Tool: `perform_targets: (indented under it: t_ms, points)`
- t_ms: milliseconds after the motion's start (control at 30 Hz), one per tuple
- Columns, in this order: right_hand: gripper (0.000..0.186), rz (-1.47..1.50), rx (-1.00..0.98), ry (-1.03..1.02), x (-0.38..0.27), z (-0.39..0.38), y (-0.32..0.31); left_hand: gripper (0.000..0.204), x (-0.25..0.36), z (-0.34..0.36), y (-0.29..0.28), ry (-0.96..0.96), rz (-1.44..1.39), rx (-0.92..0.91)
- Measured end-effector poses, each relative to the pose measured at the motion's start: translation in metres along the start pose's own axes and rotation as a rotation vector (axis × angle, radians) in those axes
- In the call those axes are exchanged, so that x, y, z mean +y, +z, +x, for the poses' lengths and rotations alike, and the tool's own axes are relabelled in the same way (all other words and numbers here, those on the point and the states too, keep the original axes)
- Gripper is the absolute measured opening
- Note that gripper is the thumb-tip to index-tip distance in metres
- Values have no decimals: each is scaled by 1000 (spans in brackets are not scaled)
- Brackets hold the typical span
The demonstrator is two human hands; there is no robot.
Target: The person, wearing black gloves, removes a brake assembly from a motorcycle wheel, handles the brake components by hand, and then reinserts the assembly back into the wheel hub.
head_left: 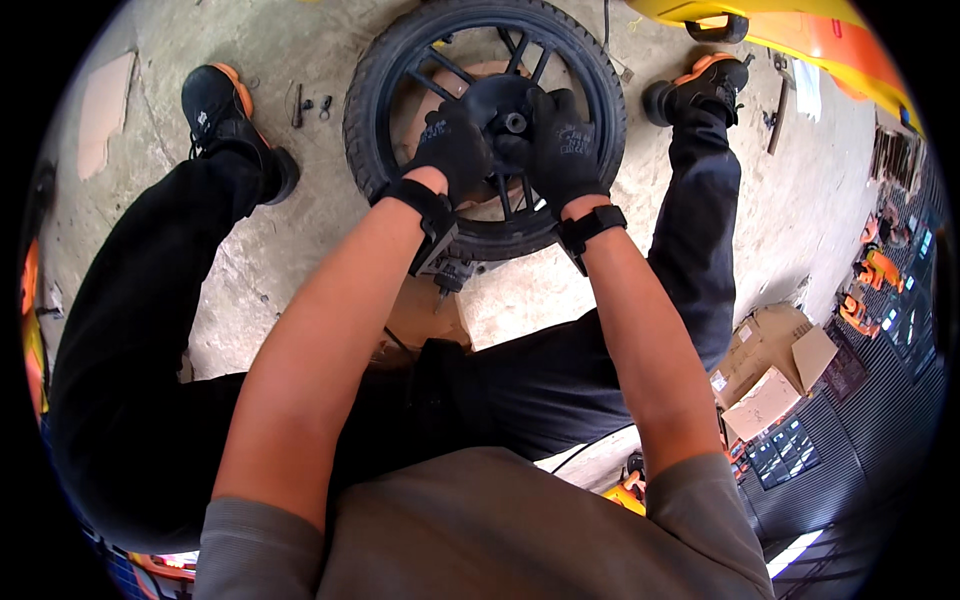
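Wheel: between left shoe and right shoe. Left hand at left side of hub, right hand at its right side. Floor, between left shoe and wheel: loose parts. Floor, left of left shoe: cardboard piece. Floor, right of right shoe: bar. Cardboard box: nearer the body than right shoe, to right of right leg

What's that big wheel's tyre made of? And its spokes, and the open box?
The tyre looks like rubber: dull black with a grooved tread. The spokes are probably metal with a smooth black coating, since they look thin, stiff and slightly shiny, but I can't be sure. The open box seems to be cardboard: plain matt brown with stiff flaps.
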State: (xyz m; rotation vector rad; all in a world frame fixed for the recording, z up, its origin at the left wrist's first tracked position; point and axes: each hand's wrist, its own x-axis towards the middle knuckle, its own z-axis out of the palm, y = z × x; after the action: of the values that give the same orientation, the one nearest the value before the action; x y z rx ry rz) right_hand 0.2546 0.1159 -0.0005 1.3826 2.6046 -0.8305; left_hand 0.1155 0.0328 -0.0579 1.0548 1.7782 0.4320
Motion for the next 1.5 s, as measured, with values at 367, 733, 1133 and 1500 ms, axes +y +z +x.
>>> perform_targets:
  t_ms: [367,733,1133,1500]
  points:
    - [66,37,-5,10,2,4,-2,52,8,-12,-1,-2,-23,139]
    - [54,3,-88,-4,12,20,3,38,55,-30,-146,418,686,12]
    - [73,-94,-86,12,-32,-4,-5,40,112,-188,-275,421,666,247]
    - [76,-226,-427,441,-7,36,18,38,102,-192,-273,458,586,150]
